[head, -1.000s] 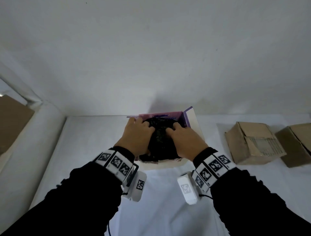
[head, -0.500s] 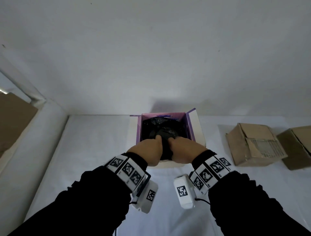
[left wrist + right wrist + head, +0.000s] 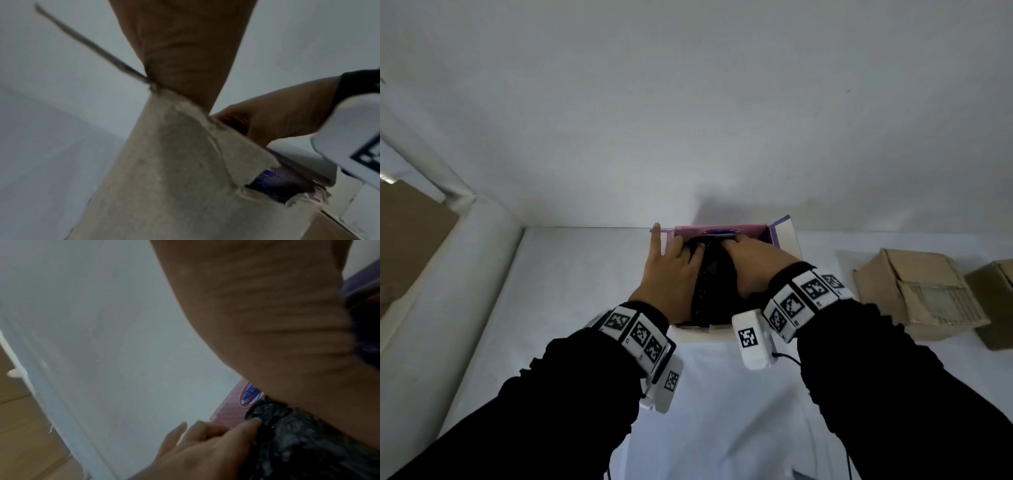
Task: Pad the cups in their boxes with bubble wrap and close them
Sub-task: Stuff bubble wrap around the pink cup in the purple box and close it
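An open box [image 3: 786, 236] with pink-purple inner walls stands on the white table at centre, its flaps up. Black bubble wrap [image 3: 717, 284] fills it, and no cup shows under it. My left hand [image 3: 671, 270] lies on the wrap's left side with fairly straight fingers, the index finger reaching along the left flap. My right hand [image 3: 751, 263] presses the wrap's right side, fingertips at the far wall. In the right wrist view the left hand's fingers [image 3: 205, 446] touch the wrap [image 3: 308, 443]. The left wrist view shows the box's near outer wall [image 3: 174, 178], torn.
Two closed brown cardboard boxes [image 3: 917, 291] [image 3: 993, 305] stand on the table's right side. A brown cardboard sheet [image 3: 407, 240] leans beyond the left edge. A white wall rises just behind the open box. Bare white table [image 3: 571, 291] lies to the left.
Half a second ago both hands were drawn back at the near edge of the box; they have now slid forward over the wrap to its far end.
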Motion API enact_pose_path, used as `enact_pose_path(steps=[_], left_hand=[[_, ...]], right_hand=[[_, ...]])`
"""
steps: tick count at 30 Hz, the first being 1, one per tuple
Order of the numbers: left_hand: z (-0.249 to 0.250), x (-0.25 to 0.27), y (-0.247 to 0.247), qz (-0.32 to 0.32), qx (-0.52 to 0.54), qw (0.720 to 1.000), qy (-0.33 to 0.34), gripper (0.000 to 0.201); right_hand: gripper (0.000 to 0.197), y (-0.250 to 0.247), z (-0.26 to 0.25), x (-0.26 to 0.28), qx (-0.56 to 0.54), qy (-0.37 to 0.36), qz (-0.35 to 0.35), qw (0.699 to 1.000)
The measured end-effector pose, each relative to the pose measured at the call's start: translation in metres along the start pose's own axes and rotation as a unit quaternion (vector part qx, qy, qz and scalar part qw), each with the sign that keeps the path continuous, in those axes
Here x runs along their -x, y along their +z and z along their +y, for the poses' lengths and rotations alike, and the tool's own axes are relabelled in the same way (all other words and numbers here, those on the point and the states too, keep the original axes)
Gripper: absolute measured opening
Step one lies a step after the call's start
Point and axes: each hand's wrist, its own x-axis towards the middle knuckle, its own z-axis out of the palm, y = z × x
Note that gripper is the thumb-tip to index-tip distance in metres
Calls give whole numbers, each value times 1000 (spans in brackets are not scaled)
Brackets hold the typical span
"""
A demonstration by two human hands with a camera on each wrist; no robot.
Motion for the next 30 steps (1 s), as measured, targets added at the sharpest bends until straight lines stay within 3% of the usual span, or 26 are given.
enact_pose_path(steps=[3, 5, 8, 10, 12, 15, 17, 19, 21, 24, 26, 28, 30], left_hand=[[3, -4, 3, -3, 18, 1000, 3, 109], [2, -4, 2, -6, 30, 1000, -5, 108], [-5, 0, -3, -14, 88, 996, 28, 102], [-12, 7, -8, -25, 173, 983, 49, 93], [-15, 17, -7, 25, 258, 965, 32, 78], [-10, 34, 1, 141, 307, 934, -120, 68], [-7, 43, 7, 116, 362, 893, -242, 78], [-4, 49, 10, 76, 444, 846, -284, 83], [-2, 54, 7, 97, 505, 813, -274, 73], [3, 59, -4, 167, 533, 794, -240, 48], [5, 60, -8, 176, 546, 795, -198, 37], [5, 58, -4, 161, 555, 801, -158, 39], [2, 53, 3, 153, 524, 827, -133, 31]], right_hand=[[58, -4, 1, -8, -8, 10, -74, 997], [55, -4, 2, -7, -5, 4, -74, 997], [43, -8, 7, 5, -19, -35, 4, 999], [47, -14, 16, 19, -73, -45, 83, 993], [46, -15, 26, 35, -85, -24, 197, 976], [44, -1, 38, 53, -24, 93, 352, 931], [53, 11, 44, 62, -95, 161, 364, 912], [52, 17, 46, 68, -245, 159, 329, 898], [44, 23, 43, 72, -325, 125, 304, 887], [32, 30, 32, 75, -304, 89, 339, 886], [29, 39, 29, 74, -282, 70, 338, 895], [30, 49, 31, 72, -255, 61, 336, 905], [28, 55, 36, 70, -214, 50, 355, 909]])
